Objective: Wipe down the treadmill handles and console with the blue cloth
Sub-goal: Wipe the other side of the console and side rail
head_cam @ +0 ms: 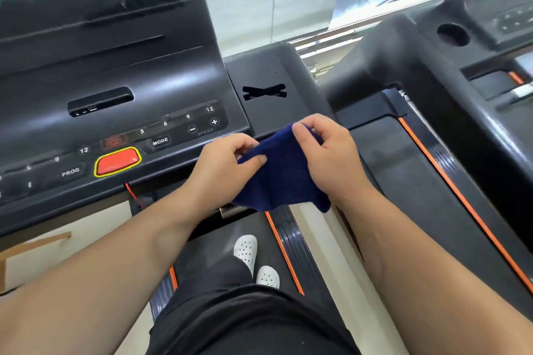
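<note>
— While the dark blue cloth (282, 179) hangs in the air, who holds it?
— Both hands. The left hand (227, 161) pinches its left edge between thumb and fingers, and the right hand (328, 153) pinches its top corner. It hangs just off the front right corner of the treadmill console (115, 81). Whether it touches that edge I cannot tell.
— Room to move?
— Open air below, down to the running belt (213, 248), where two white clogs (245, 249) stand. To the right there is a strip of pale floor (320, 239), then the neighbouring treadmill (418, 66).
— What sits near?
— The red stop button (117, 162) and MODE key (160, 141) lie left of the left hand. A red cord (132, 194) dangles under the console's edge. The side panel (274, 112) marked with a black X is just behind the cloth.
</note>
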